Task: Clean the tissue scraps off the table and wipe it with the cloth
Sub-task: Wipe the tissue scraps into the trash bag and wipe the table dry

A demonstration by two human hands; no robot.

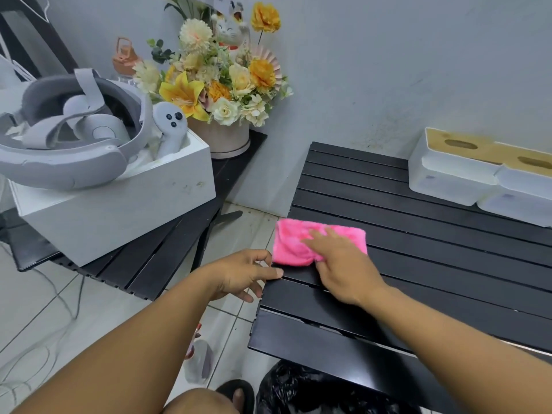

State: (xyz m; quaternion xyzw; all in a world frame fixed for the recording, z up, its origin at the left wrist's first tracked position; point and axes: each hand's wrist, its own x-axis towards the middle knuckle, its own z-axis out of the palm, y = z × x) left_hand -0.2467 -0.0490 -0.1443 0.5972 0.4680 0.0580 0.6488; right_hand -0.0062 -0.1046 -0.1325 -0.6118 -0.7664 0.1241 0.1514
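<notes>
Surroundings: two white tissue boxes (478,177) at the far right of the black slatted table (433,264), a black bin bag (313,389) under its near edge, and a side table on the left with a white box (119,204), headset (68,138) and flowers (221,85); nothing lies on the slats around the cloth. Pink cloth (295,243) is fluffy, bunched into a rough rectangle, sitting at the table's left edge. Right hand (343,264) presses it flat, fingers straight and slightly spread; left hand (242,273) is at the edge just beside it, fingers loosely curled, thumb tip on the slat, holding nothing visible.
</notes>
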